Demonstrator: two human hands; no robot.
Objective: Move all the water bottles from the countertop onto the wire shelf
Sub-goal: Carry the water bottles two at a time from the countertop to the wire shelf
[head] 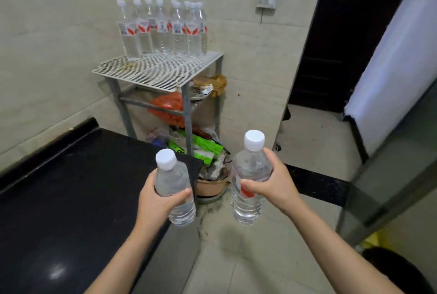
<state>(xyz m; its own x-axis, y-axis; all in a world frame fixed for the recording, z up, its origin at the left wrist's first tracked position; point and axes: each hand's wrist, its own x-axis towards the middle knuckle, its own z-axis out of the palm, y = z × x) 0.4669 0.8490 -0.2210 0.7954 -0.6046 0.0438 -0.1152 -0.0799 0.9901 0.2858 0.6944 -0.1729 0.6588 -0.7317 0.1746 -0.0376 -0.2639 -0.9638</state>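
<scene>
My left hand (158,201) grips a clear water bottle (174,185) with a white cap, held upright over the corner of the black countertop (71,187). My right hand (272,182) grips a second clear bottle (250,175) with a red-and-white label, upright above the floor. Ahead in the corner stands the wire shelf (156,70), its white grid top carrying several bottles (163,29) in a cluster along the back by the wall. The front half of the grid is bare.
Under the shelf lie an orange bag (166,108), green packets (201,148) and a clay pot (211,186) on the floor. A dark doorway (331,45) and a white panel (392,62) are at the right. A glass door edge (387,187) stands near right.
</scene>
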